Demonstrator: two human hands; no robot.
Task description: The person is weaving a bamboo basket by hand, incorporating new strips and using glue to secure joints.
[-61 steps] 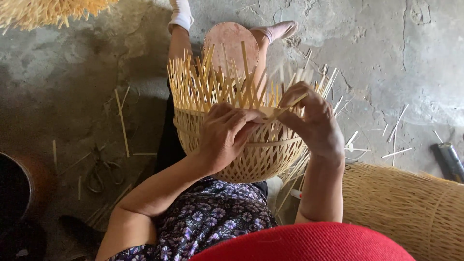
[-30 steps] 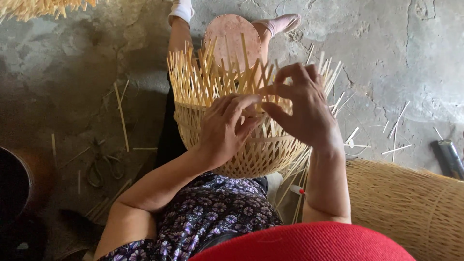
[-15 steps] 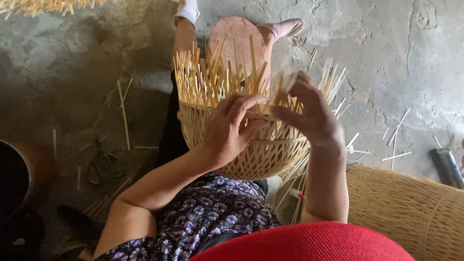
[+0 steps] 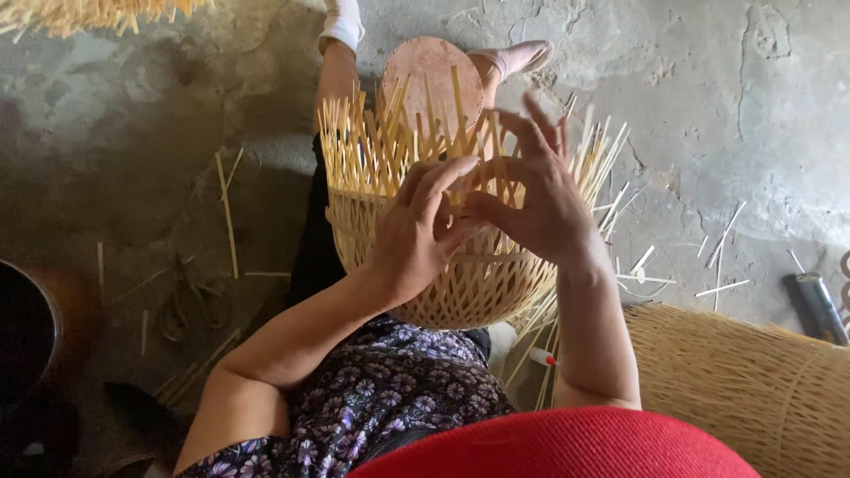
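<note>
Here I see the half-woven bamboo basket resting in the lap, its loose stakes pointing up and away, and my left hand and right hand both pinch strips at the near rim, equally close

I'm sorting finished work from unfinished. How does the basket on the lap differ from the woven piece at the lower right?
The basket on the lap has loose strips standing up from its rim; the woven piece at the right shows none. Both hands, left hand and right hand, work the basket; the woven piece lies untouched on the floor. The basket's weave is open, the woven piece's tight. Both are pale straw-coloured.
</note>
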